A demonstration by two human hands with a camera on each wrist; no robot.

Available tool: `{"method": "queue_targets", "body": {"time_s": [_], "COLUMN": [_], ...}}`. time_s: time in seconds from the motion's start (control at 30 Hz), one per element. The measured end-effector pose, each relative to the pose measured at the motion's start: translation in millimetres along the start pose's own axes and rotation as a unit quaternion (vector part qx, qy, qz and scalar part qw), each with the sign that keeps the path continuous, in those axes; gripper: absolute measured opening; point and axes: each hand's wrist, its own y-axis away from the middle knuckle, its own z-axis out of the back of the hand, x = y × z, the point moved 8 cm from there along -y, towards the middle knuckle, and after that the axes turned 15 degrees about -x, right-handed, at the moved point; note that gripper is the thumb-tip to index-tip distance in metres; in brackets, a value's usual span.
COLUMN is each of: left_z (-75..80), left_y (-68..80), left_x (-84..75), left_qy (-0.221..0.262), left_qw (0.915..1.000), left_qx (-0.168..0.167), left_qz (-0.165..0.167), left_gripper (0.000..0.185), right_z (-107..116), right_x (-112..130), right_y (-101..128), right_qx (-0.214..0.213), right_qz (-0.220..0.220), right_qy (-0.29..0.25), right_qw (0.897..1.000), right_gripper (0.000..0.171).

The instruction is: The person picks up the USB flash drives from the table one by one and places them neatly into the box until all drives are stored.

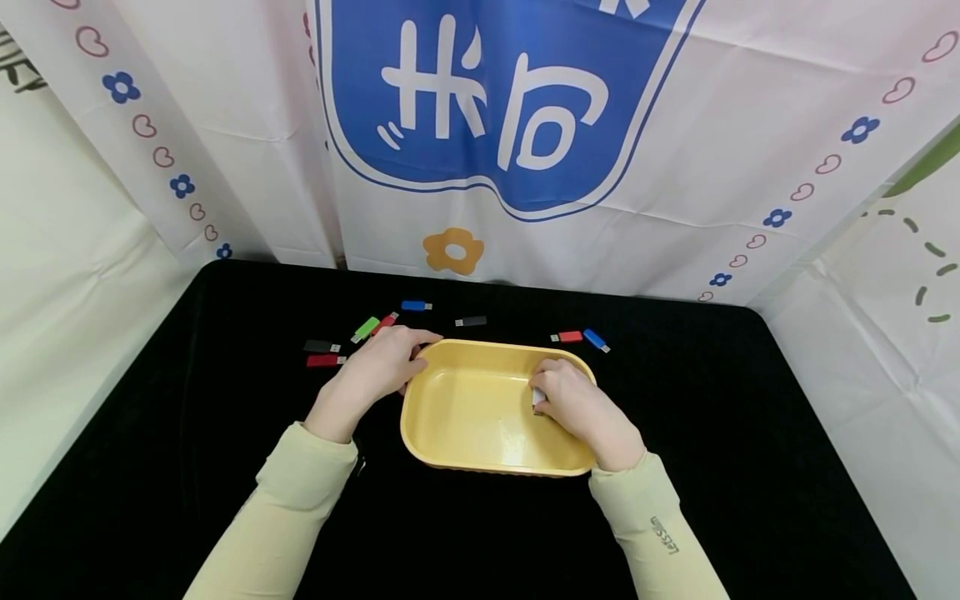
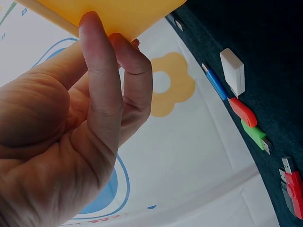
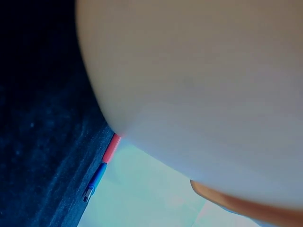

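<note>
In the head view, a yellow plastic tub (image 1: 480, 408) stands on the black tabletop. My left hand (image 1: 381, 367) grips its left end at the rim; in the left wrist view, curled fingers (image 2: 102, 80) meet the tub's yellow edge (image 2: 137, 16). My right hand (image 1: 577, 400) reaches inside the tub, near the right end, and pinches a small white USB stick (image 1: 538, 398) that is mostly covered by the fingers. Behind the tub's right end lie a red USB stick (image 1: 570, 337) and a blue USB stick (image 1: 597, 340). The right wrist view is mostly blocked by a blurred pale surface.
Left of and behind the tub lie USB sticks: green (image 1: 366, 327), blue (image 1: 414, 306), black (image 1: 472, 321), dark (image 1: 321, 346) and red (image 1: 324, 361). A white block (image 2: 232, 71) rests on the table in the left wrist view. A printed curtain (image 1: 495, 242) hangs behind the table.
</note>
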Motion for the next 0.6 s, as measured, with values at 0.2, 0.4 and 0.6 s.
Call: {"method": "queue_targets", "body": {"time_s": [0.2,0.4,0.6], "left_z": [0.0,-0.4,0.7], "left_y": [0.2,0.3,0.2], "left_x": [0.1,0.3,-0.5], "left_qy": [0.001,0.005,0.005], "left_qw": [1.0,1.0,1.0], "left_qx": [-0.001,0.001,0.001], "left_qz": [0.001,0.001,-0.006], "left_gripper": [0.042,0.042,0.042], "right_z": [0.4,1.0,3.4], "right_x": [0.0,1.0,0.5], "right_y": [-0.3,-0.4,-1.2], "right_qx": [-0.002,0.001,0.0], "right_qz": [0.001,-0.002,-0.013], "right_qy": [-0.003,-0.007,-0.015], "right_qw": [1.0,1.0,1.0], "right_gripper": [0.017,0.015,0.01]}}
